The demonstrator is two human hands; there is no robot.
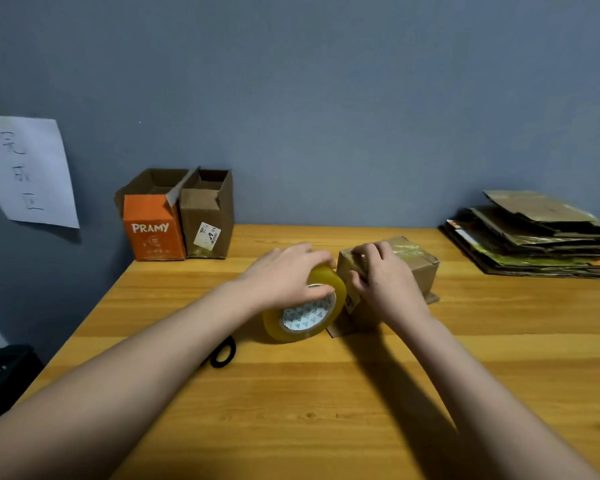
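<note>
Yellow tape roll (305, 308) against brown cardboard box (421, 268), frame centre
Left hand (284, 275) grips the roll, hole facing the camera; right hand (387, 284) pinches the box's edge. Wooden table (326, 393), blue-grey wall (326, 98).

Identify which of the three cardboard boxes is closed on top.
The small brown box the right hand holds, beside the tape roll the left hand grips; the orange box and its brown neighbour by the wall stand open.

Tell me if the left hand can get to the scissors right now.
Probably not at once: the left hand grips the tape roll. The scissors lie near on the table, partly under that forearm, with nothing else between; setting the tape down would likely free the way.
</note>
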